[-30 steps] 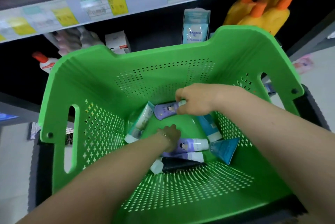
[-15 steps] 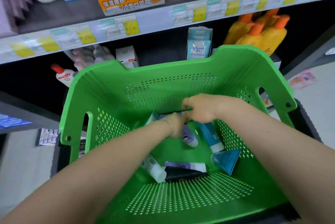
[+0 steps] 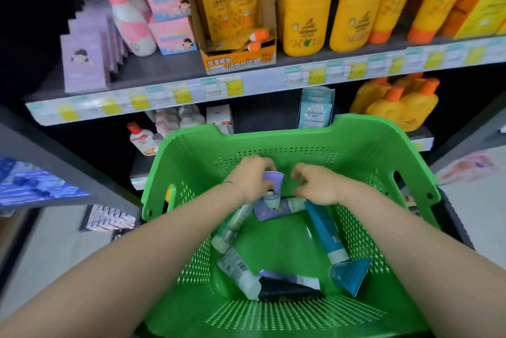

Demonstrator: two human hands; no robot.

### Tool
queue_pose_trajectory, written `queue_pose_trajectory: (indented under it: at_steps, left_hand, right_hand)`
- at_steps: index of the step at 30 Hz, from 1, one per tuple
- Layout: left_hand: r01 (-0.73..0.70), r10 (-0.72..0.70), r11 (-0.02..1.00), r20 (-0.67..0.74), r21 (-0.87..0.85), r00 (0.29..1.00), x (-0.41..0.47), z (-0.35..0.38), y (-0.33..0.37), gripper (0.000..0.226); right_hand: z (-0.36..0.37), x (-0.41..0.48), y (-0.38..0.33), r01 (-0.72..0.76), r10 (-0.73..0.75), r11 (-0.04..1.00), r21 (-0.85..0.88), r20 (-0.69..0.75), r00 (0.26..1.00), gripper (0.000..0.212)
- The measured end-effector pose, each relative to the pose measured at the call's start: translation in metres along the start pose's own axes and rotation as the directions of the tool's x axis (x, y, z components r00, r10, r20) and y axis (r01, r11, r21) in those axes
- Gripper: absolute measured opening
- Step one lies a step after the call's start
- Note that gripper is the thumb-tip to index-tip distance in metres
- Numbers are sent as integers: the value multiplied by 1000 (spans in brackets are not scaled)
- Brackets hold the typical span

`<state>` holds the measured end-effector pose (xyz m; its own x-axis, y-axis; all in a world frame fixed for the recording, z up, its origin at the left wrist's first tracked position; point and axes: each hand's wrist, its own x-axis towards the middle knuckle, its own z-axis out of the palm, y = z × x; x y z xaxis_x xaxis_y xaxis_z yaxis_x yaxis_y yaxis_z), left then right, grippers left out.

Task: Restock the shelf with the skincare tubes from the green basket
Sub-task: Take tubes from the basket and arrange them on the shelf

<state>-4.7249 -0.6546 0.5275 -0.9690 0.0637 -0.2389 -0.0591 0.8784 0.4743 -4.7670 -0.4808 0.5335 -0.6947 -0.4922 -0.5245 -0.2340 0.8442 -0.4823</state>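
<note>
The green basket (image 3: 276, 133) stands in front of the shelves. Inside its far end, my left hand (image 3: 250, 180) grips a purple skincare tube (image 3: 273, 185) and holds it upright. Just to the right of it, my right hand (image 3: 316, 185) hovers with loosely curled fingers and nothing visible in them. A second purple tube (image 3: 276, 209) lies below both hands. Several more tubes rest on the basket floor: a blue one (image 3: 325, 231), a teal one (image 3: 350, 276), a black one (image 3: 284, 289), a white one (image 3: 236, 267) and a pale green one (image 3: 232, 228).
The upper shelf (image 3: 169, 72) carries purple boxes (image 3: 82, 63), pink boxes (image 3: 169, 3) and yellow bottles (image 3: 304, 9). On the lower shelf behind the basket are a pale blue pack (image 3: 315, 113) and more yellow bottles (image 3: 399, 104). Light floor lies on both sides.
The view tilted up and more shelf came into sight. My left hand took the purple tube and raised it upright. My right hand let go of it and drew a little to the right.
</note>
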Motion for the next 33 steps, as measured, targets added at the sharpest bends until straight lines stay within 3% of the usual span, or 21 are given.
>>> queue_pose_trajectory:
  at_steps: [4, 10, 14, 18, 22, 26, 31, 33]
  left_hand:
    - [-16, 6, 992, -80, -126, 997, -10, -23, 8, 20]
    - [-90, 38, 946, -170, -310, 985, -19, -58, 23, 15]
    - [-139, 58, 919, -223, -369, 973, -25, -76, 26, 20]
    - [-160, 3, 847, -296, -506, 955, -34, -89, 30, 38]
    - [-169, 7, 780, -261, -603, 965, -46, -103, 38, 50]
    - [-198, 61, 745, -230, -638, 971, -54, -118, 47, 67]
    - [-319, 117, 748, -358, -582, 926, -58, -149, 65, 43]
    - [-368, 142, 731, -399, -575, 906, -58, -162, 72, 40]
  right_hand:
    - [2, -6, -5, 110, -98, 983, 144, -90, 991, 47]
    - [-9, -17, -21, 310, -223, 894, 323, -279, 934, 30]
    - [-22, -26, -31, 377, -269, 867, 326, -331, 904, 34]
    - [-39, -39, -43, 423, -313, 854, 302, -351, 882, 23]
    - [-58, -51, -56, 453, -341, 849, 272, -372, 863, 19]
    - [-83, -69, -75, 495, -351, 818, 292, -429, 833, 32]
    - [-116, -87, -96, 529, -348, 799, 285, -499, 794, 43]
    - [-128, -93, -102, 547, -346, 782, 299, -521, 780, 37]
